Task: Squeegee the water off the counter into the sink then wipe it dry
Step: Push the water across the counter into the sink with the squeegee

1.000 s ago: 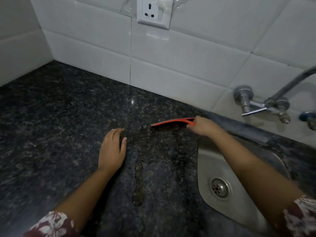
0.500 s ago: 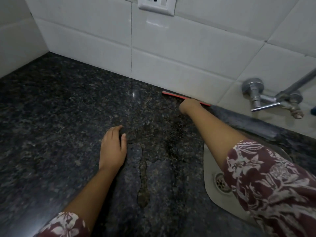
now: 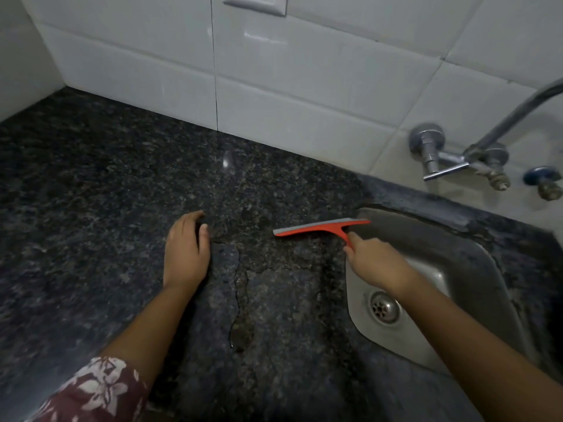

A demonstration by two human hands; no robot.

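The squeegee is gripped by the right hand, the left hand is laid flat; its blade should be pressed evenly toward the sink.

No readable text, label or number — anywhere.

Set into the right side of the tabletop: sink, with drain in its near-left floor. Behind the sink, on the tiled wall: tap, with a second valve just right of it. Further left and higher on that wall, at the top edge: socket plate. Flat on the tabletop, left of centre: left hand. Right of it, over the sink's left rim: right hand, gripping the handle of the squeegee, blade lying left to right just beyond the fingers, reaching from tabletop to the sink's far-left corner. Between the hands and nearer: water, pooled in a streak running near to far.
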